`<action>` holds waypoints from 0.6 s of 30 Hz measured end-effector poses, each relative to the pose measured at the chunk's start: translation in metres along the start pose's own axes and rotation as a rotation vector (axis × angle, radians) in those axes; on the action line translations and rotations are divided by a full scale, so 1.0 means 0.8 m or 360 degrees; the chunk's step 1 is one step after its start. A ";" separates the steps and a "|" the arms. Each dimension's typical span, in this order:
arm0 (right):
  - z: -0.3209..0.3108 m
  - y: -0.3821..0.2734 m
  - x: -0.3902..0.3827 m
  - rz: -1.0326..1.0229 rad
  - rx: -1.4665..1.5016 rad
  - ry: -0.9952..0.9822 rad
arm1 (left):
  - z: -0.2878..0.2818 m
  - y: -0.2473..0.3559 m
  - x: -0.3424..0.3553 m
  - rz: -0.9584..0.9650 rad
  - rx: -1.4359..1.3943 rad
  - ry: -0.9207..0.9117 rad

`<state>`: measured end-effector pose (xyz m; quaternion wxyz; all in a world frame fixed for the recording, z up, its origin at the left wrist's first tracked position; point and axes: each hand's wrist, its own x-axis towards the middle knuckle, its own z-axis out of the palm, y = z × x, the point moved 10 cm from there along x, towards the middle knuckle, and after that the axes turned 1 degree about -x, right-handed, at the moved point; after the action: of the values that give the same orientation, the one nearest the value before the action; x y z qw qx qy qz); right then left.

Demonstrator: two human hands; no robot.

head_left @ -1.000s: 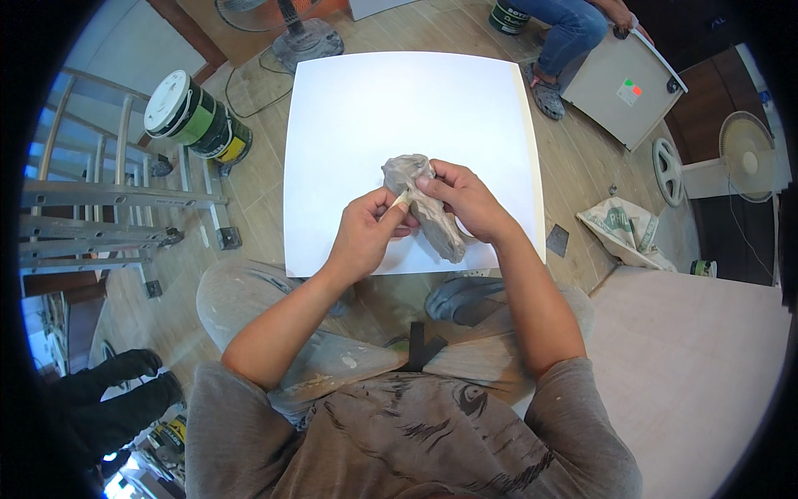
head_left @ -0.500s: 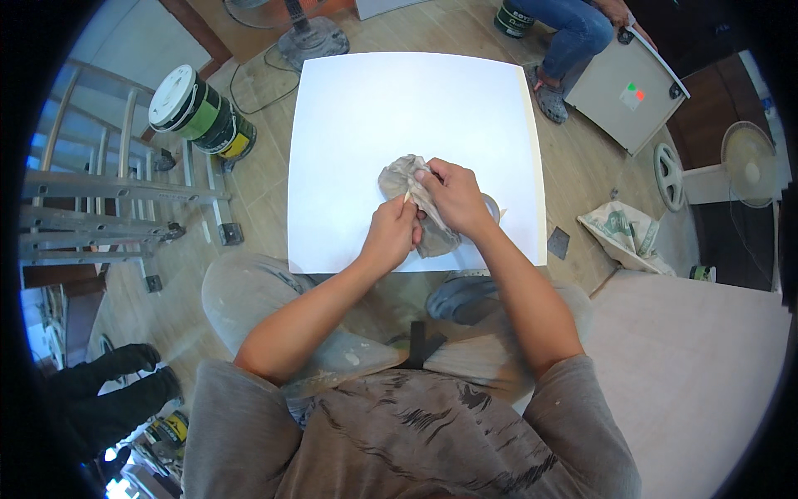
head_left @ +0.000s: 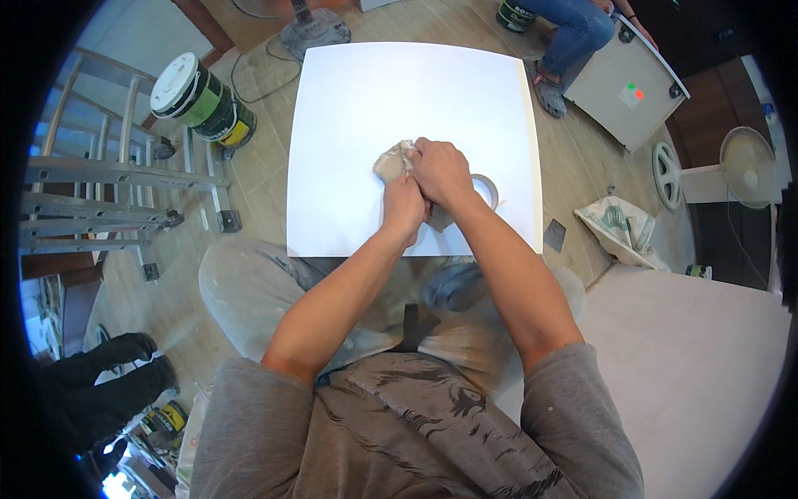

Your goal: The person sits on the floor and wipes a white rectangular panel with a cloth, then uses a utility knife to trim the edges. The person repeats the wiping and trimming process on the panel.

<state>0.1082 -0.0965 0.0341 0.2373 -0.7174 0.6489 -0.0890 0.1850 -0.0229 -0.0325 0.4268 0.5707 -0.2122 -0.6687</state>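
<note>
A crumpled grey-beige rag [head_left: 392, 164] is bunched between my hands over the white board [head_left: 357, 100] in front of my knees. My right hand [head_left: 443, 172] is closed round the rag, with part of the cloth hanging below it. Pressed close against it, my left hand [head_left: 404, 206] is a fist at the cloth; what sits inside its fingers is hidden. A roll of tape [head_left: 485, 190] lies on the board, partly covered by my right wrist.
An aluminium ladder [head_left: 125, 179] and a green-black paint bucket [head_left: 204, 100] stand at the left. A seated person's leg [head_left: 573, 33] is beside a grey panel [head_left: 623, 87] at the far right. A sack [head_left: 619, 224], grey plate [head_left: 554, 236] and fan [head_left: 746, 166] are at the right.
My hands have come closer together on the rag, and the left has moved slightly upward. The pale thin tip seen at my left fingers is now hidden. More of the tape roll shows.
</note>
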 end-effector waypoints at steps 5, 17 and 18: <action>0.000 -0.009 0.006 -0.0124 -0.0271 0.0006 | 0.001 -0.004 0.002 -0.0012 -0.0035 -0.0015; 0.008 -0.016 0.012 -0.0278 -0.0522 -0.0254 | 0.002 -0.010 0.005 -0.0133 -0.0114 -0.0060; 0.008 -0.018 0.011 -0.0298 -0.0518 -0.0266 | 0.000 -0.011 0.006 -0.0158 -0.0119 -0.0079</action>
<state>0.1250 -0.1034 0.0335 0.1618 -0.8084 0.5633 0.0551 0.1817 -0.0217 -0.0421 0.4088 0.5475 -0.1689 -0.7103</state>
